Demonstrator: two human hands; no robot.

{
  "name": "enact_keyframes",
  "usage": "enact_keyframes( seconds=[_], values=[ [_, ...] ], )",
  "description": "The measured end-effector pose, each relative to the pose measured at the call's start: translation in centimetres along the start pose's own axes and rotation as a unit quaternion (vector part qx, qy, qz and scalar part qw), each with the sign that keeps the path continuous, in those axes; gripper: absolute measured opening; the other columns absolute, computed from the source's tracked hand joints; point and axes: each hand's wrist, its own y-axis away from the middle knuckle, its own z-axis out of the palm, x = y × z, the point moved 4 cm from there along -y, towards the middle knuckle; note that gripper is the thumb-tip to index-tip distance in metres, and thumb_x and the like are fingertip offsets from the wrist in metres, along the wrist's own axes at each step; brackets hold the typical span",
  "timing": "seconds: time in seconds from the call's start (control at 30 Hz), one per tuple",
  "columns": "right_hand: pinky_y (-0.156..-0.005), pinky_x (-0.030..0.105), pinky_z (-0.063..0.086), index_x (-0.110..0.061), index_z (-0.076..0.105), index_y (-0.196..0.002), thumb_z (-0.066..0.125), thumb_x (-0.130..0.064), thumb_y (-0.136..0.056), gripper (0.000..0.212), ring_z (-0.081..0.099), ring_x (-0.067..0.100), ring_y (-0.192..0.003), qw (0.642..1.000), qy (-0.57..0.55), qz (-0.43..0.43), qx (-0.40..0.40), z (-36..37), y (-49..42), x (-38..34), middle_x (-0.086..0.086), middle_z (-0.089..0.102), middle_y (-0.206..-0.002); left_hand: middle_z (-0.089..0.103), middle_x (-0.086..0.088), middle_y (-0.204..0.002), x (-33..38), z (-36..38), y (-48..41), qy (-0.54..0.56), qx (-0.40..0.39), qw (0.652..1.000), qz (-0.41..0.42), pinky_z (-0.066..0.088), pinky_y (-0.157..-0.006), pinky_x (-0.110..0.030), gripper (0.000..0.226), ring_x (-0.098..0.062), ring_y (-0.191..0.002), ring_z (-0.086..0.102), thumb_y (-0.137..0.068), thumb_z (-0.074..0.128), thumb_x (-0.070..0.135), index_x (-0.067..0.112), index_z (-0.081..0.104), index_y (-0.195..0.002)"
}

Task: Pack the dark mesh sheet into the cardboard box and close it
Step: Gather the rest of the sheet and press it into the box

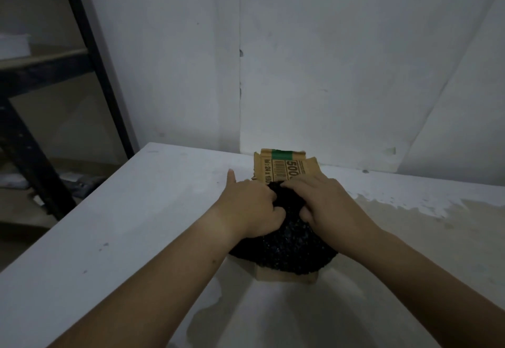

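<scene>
My two hands meet over the cardboard box (pixel 276 167), which sits on the desk (pixel 123 224) close to the white wall (pixel 341 60). The dark mesh sheet (pixel 287 246) is bunched into a rounded black mound on top of the box. It bulges over the near side, so only a strip of brown cardboard shows beneath it at the front. I cannot tell how much of the sheet is actually down inside.

My left hand (pixel 246 205) grips the left part of the bundle. Its thumb and most of its fingers are curled into the mesh, while one finger on the outer side sticks out straight toward the wall. My right hand (pixel 325 202) grips the right part, with fingers bent over the top of the mound and the thumb tucked into the fabric. The two hands are just beside each other, with a dark fold of mesh pinched up between them.

Behind my knuckles the far flaps of the box stand open. They are tan, with a printed barcode, the figures "500" and a green band along the top edge.

The desk is white, and its coating is worn away to a tan patch on my right. Off to the left stands a dark metal shelf rack (pixel 82 33), blurred, with a pale board on one level.
</scene>
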Motion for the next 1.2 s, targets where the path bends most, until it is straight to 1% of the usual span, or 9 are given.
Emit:
enact_keyframes(
  seconds=[0.13,0.27,0.4,0.5,0.6,0.8,0.93,1.07,1.2],
  values=[
    [-0.094,0.031,0.025,-0.033,0.052,-0.136,0.051,-0.012,-0.080,0.060,0.038,0.016,-0.125,0.997,0.052,0.013,-0.057,0.6,-0.3,0.4,-0.015,0.056,-0.135,0.053,0.003,-0.078,0.3,-0.2,-0.3,0.007,-0.012,1.000,0.002,0.023,-0.114,-0.053,0.032,-0.022,-0.083,0.052,-0.095,0.041,0.039,0.021,0.047,-0.069],
    [-0.112,0.036,0.006,-0.039,0.049,-0.138,0.047,-0.016,-0.085,0.058,0.017,0.020,-0.143,0.986,0.036,0.041,-0.156,1.5,-1.3,1.3,-0.015,0.047,-0.145,0.061,0.007,-0.107,-0.1,-0.2,0.9,0.005,0.110,0.993,0.043,0.024,-0.113,-0.054,0.022,-0.019,-0.106,0.055,-0.090,0.044,0.032,0.024,0.062,-0.099],
    [-0.117,0.044,-0.011,-0.040,0.045,-0.140,0.045,-0.016,-0.087,0.059,-0.004,0.019,-0.149,0.974,0.020,0.057,-0.218,2.0,-1.8,1.2,-0.016,0.041,-0.149,0.063,0.003,-0.111,-0.4,0.3,0.7,0.016,0.051,0.998,0.025,0.013,-0.117,-0.060,0.028,-0.022,-0.113,0.053,-0.091,0.041,0.034,0.023,0.065,-0.102],
    [-0.116,0.038,0.009,-0.036,0.059,-0.128,0.052,-0.021,-0.085,0.047,0.021,0.020,-0.141,0.991,-0.021,0.055,-0.117,0.4,-0.9,1.1,-0.004,0.054,-0.136,0.059,0.001,-0.096,0.2,0.1,-0.3,-0.014,0.002,1.000,-0.002,0.021,-0.114,-0.054,0.023,-0.025,-0.104,0.057,-0.092,0.042,0.037,0.023,0.060,-0.089],
    [-0.108,0.037,0.022,-0.031,0.071,-0.108,0.050,-0.034,-0.082,0.033,0.038,0.025,-0.134,0.996,0.057,0.070,0.005,-1.8,0.3,1.6,-0.001,0.068,-0.115,0.056,-0.001,-0.093,0.6,-0.2,-1.7,-0.034,-0.057,0.997,-0.038,0.040,-0.083,-0.036,0.019,-0.023,-0.089,0.055,-0.092,0.043,0.036,0.022,0.056,-0.088],
    [-0.118,0.046,0.003,-0.029,0.069,-0.101,0.031,-0.040,-0.089,0.041,0.018,0.024,-0.145,0.975,0.087,0.117,-0.167,0.2,0.3,1.5,0.001,0.060,-0.129,0.053,0.002,-0.081,1.4,-0.6,-3.0,-0.081,-0.088,0.992,-0.041,0.041,-0.071,-0.031,0.020,-0.016,-0.072,0.050,-0.089,0.047,0.034,0.021,0.050,-0.074],
    [-0.119,0.045,0.001,-0.031,0.069,-0.108,0.034,-0.041,-0.092,0.040,0.013,0.022,-0.147,0.975,0.066,0.116,-0.178,-0.2,0.5,1.6,0.001,0.056,-0.136,0.065,0.001,-0.102,0.6,-0.7,-0.3,0.009,0.041,0.999,0.019,0.049,-0.079,-0.033,0.025,-0.021,-0.093,0.062,-0.092,0.047,0.033,0.021,0.066,-0.102],
    [-0.109,0.035,0.031,-0.038,0.062,-0.119,0.047,-0.046,-0.093,0.031,0.035,0.014,-0.136,0.990,-0.083,0.113,0.019,-2.9,3.7,2.2,-0.015,0.059,-0.127,0.049,0.024,-0.136,-1.7,-0.5,4.9,0.206,0.235,0.947,0.076,0.048,-0.088,-0.019,0.047,0.004,-0.111,0.054,-0.092,0.048,0.046,0.040,0.047,-0.138],
    [-0.081,0.016,0.040,-0.048,0.045,-0.115,0.047,-0.072,-0.082,0.041,0.049,-0.011,-0.108,0.968,-0.152,0.192,0.055,-3.1,9.6,2.6,-0.034,0.055,-0.107,0.041,0.034,-0.136,-5.1,2.9,7.2,0.307,0.153,0.939,-0.019,0.038,-0.091,-0.009,0.066,0.016,-0.118,0.044,-0.085,0.056,0.059,0.050,0.031,-0.145]
  ],
)
